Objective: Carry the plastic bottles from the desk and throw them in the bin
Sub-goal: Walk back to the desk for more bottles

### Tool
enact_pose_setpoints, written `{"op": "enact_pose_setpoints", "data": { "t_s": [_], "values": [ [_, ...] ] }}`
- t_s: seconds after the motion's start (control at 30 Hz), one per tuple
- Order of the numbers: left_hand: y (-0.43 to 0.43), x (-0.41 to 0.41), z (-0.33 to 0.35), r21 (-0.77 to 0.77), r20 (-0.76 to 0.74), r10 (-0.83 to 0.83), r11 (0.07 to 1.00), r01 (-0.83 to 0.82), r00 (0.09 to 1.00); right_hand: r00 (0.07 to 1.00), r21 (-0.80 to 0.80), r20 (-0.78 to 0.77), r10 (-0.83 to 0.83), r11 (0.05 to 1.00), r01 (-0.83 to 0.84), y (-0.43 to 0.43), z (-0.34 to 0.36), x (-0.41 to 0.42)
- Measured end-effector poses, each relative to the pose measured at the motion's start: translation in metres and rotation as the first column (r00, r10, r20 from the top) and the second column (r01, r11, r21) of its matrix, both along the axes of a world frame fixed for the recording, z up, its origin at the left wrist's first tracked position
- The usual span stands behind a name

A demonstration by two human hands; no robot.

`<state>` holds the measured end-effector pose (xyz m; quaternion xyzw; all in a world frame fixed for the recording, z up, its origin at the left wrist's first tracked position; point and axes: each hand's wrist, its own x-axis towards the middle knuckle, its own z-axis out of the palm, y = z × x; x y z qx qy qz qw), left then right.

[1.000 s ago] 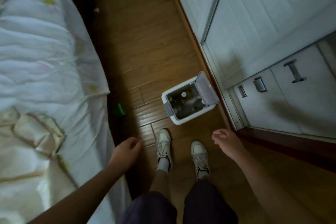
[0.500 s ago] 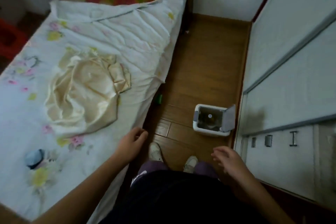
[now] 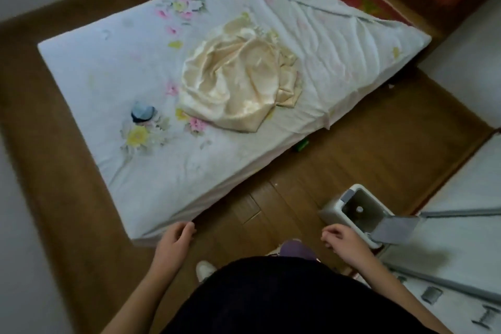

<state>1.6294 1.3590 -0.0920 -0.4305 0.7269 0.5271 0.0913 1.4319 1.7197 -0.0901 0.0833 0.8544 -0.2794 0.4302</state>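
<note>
The small white plastic bin sits with its grey flip lid up, so things can drop in. The left hand and right hand hang loosely curled, holding nothing.

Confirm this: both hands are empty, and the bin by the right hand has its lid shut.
Wrong on the lid: the head view shows the bin with its lid flipped open. The left hand and right hand are indeed empty.

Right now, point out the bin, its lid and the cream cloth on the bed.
bin [image 3: 329, 211]: head view, white outer wall.
bin lid [image 3: 395, 229]: head view, middle of open grey flap.
cream cloth [image 3: 235, 84]: head view, middle of pile.
</note>
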Motion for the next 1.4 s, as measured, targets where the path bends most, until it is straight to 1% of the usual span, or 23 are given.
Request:
{"op": "enact_pose_setpoints", "data": {
  "t_s": [0.1, 0.2, 0.33, 0.47, 0.53, 0.6, 0.73, 0.83, 0.9, 1.0, 1.1, 1.17, 1.27, 1.33, 1.4],
  "values": [
    [-0.035, 0.077, -0.002, 0.003, 0.042, 0.172, 0.985, -0.172, 0.984, 0.982, -0.023, 0.001, 0.189, 0.982, -0.189, -0.079, 0.001, 0.012],
    [-0.068, 0.153, -0.005, -0.028, 0.086, 0.339, 0.941, -0.338, 0.937, 0.939, -0.07, -0.055, 0.34, 0.937, -0.343, -0.164, 0.004, 0.036],
    [-0.107, 0.234, -0.007, -0.05, 0.116, 0.518, 0.855, -0.516, 0.847, 0.865, -0.12, -0.118, 0.488, 0.857, -0.501, -0.267, 0.012, 0.072],
    [-0.137, 0.294, -0.005, -0.051, 0.098, 0.675, 0.737, -0.674, 0.731, 0.789, -0.104, -0.124, 0.601, 0.783, -0.613, -0.34, 0.012, 0.101],
    [-0.149, 0.315, -0.003, -0.052, 0.1, 0.713, 0.7, -0.712, 0.694, 0.742, -0.079, -0.135, 0.657, 0.739, -0.669, -0.367, 0.012, 0.11],
    [-0.162, 0.331, 0.0, -0.043, 0.108, 0.74, 0.671, -0.74, 0.664, 0.721, -0.072, -0.122, 0.682, 0.718, -0.692, -0.39, 0.011, 0.116],
    [-0.193, 0.356, 0.001, -0.052, 0.107, 0.791, 0.61, -0.791, 0.602, 0.706, -0.113, -0.057, 0.706, 0.698, -0.708, -0.453, 0.002, 0.129],
    [-0.213, 0.379, -0.002, -0.086, 0.108, 0.839, 0.543, -0.836, 0.534, 0.667, -0.146, -0.021, 0.745, 0.657, -0.739, -0.518, -0.008, 0.148],
    [-0.223, 0.397, -0.008, -0.086, 0.137, 0.872, 0.484, -0.871, 0.47, 0.632, -0.176, -0.016, 0.775, 0.62, -0.765, -0.567, -0.015, 0.162],
    [-0.239, 0.425, -0.012, -0.071, 0.205, 0.918, 0.36, -0.93, 0.34, 0.58, -0.201, -0.024, 0.815, 0.564, -0.801, -0.646, -0.016, 0.182],
    [-0.266, 0.447, -0.012, -0.096, 0.251, 0.941, 0.257, -0.962, 0.227, 0.478, -0.233, -0.065, 0.876, 0.452, -0.861, -0.726, -0.008, 0.204],
    [-0.295, 0.453, -0.009, -0.107, 0.241, 0.954, 0.207, -0.972, 0.177, 0.419, -0.257, -0.103, 0.902, 0.383, -0.887, -0.776, 0.003, 0.215],
    [-0.35, 0.452, -0.005, -0.095, 0.229, 0.959, 0.193, -0.977, 0.168, 0.368, -0.29, -0.134, 0.92, 0.319, -0.902, -0.84, 0.018, 0.225],
    [-0.391, 0.447, -0.005, -0.083, 0.218, 0.958, 0.207, -0.975, 0.185, 0.367, -0.305, -0.137, 0.92, 0.313, -0.899, -0.876, 0.027, 0.227],
    [-0.435, 0.442, -0.009, -0.077, 0.213, 0.95, 0.25, -0.965, 0.229, 0.383, -0.315, -0.14, 0.913, 0.326, -0.891, -0.907, 0.031, 0.225]
  ]
}}
